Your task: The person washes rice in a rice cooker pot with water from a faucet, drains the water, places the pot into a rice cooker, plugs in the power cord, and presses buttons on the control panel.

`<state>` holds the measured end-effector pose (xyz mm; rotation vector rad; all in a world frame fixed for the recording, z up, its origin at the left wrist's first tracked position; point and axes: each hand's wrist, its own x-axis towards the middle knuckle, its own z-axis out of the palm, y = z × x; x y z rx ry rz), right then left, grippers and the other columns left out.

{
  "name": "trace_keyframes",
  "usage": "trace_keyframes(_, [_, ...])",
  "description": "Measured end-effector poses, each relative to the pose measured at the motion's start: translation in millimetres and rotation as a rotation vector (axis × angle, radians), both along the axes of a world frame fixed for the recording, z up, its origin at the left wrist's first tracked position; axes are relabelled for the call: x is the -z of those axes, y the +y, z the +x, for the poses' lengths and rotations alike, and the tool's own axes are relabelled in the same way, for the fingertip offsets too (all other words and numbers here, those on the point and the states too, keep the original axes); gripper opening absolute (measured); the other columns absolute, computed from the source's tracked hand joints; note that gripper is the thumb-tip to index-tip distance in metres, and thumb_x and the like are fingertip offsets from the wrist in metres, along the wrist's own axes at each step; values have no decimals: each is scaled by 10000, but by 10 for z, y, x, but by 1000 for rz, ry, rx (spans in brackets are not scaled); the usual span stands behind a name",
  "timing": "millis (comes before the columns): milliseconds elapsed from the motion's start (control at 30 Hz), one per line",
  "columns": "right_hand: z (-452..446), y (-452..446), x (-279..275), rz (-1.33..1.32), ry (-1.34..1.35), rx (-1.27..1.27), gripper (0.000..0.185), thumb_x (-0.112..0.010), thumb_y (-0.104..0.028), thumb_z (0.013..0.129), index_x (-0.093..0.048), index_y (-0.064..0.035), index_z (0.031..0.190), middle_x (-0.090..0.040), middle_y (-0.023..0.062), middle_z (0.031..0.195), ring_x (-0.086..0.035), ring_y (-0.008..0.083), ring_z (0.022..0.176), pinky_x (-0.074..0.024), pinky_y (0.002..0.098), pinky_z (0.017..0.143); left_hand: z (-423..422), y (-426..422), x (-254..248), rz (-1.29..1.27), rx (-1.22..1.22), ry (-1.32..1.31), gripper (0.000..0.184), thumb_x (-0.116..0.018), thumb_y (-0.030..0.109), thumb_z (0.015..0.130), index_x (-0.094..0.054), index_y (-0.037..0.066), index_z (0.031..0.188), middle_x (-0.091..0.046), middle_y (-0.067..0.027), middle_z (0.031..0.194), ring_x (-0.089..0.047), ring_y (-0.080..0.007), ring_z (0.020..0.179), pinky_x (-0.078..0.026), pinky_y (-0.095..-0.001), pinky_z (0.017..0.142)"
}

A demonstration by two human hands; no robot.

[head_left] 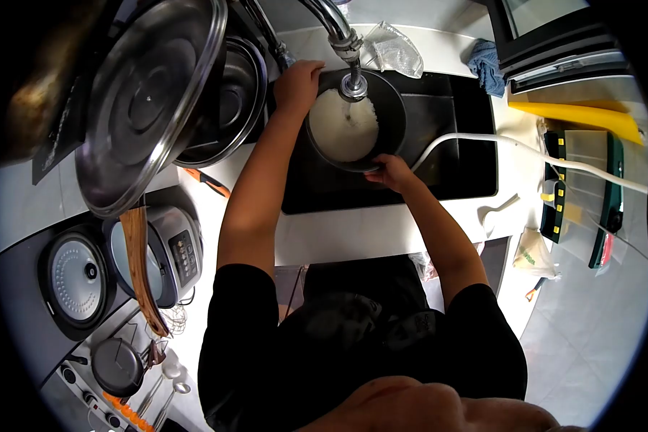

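Observation:
A dark round rice cooker pot (396,108) stands in the black sink (453,169), with white rice (342,133) in it. Directly over the pot hangs the chrome tap's spout (353,85); a small disturbed patch shows in the rice below it. My right hand (390,174) grips the pot's near rim, thumb and fingers closed on it. At the pot's far left side, my left hand (297,85) lies beside the end of a second chrome pipe (270,32). Its visible fingers are stretched out to the right, and whatever lies beneath them is hidden.
Large metal pans (144,101) with a wooden handle (145,273) rise at the left. An opened rice cooker (176,252) stands below them. A white hose (511,139) crosses the sink's right side. A blue cloth (487,66) lies by the window. A white spoon (498,210) rests on the counter.

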<state>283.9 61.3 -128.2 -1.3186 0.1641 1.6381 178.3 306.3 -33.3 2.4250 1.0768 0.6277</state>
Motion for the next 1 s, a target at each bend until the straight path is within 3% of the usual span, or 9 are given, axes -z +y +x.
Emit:
trace_keyframes(200, [-71,-4,-169,-52,-268,78,268,-478,-120,829,-480,82,1006,-583,193,878,-631,313,700,-557,383,615,2,2,30,22,-8,-28,166,-529,195,836,-667,152,917,-624,-46,922,-595,-264,829,-480,-366,708])
trace_keyframes(300, [-148,120,-224,-115,-347,154,271,-473,-111,826,-484,99,997,-585,194,851,-635,321,676,-563,369,576,29,-3,16,51,-42,45,150,-563,209,826,-671,159,919,-638,-26,908,-607,-244,809,-478,-324,693])
trace_keyframes(400, [-19,50,-117,-118,-207,64,258,-467,-104,819,-497,99,975,-586,200,853,-637,310,688,-560,360,575,26,-8,28,51,-35,14,147,-564,216,827,-672,157,908,-637,-35,900,-607,-244,803,-478,-327,682])
trace_keyframes(500, [158,-248,-226,48,-434,-279,244,-470,-108,816,-507,86,959,-591,204,840,-637,301,686,-557,350,569,22,3,34,57,-30,20,149,-560,221,831,-674,157,904,-637,-38,896,-607,-246,796,-480,-331,679])
trace_keyframes(600, [186,-226,-311,-142,-256,-43,248,-471,-106,813,-509,90,960,-596,202,816,-628,288,636,-549,340,532,20,-9,56,81,-37,10,146,-561,219,832,-676,158,899,-638,-36,892,-607,-248,791,-481,-331,676])
trace_keyframes(800, [8,-104,-214,-138,-243,-26,233,-470,-99,807,-508,95,929,-596,202,742,-614,279,552,-531,337,460,15,6,118,91,-27,-48,143,-570,218,828,-678,156,899,-639,-40,886,-608,-252,783,-484,-335,671])
trace_keyframes(900, [261,-328,-110,-122,-144,-78,284,-469,-67,798,-451,111,1017,-595,223,772,-623,287,564,-552,369,500,24,6,122,142,-21,-20,143,-572,220,828,-679,156,898,-640,-39,878,-610,-250,779,-485,-333,664])
trace_keyframes(1000, [241,-204,-139,-130,-247,23,259,-486,-87,795,-474,101,973,-590,204,763,-626,289,578,-548,348,481,37,-5,134,134,-38,-15,141,-575,219,825,-679,158,897,-640,-38,868,-609,-251,769,-484,-336,656])
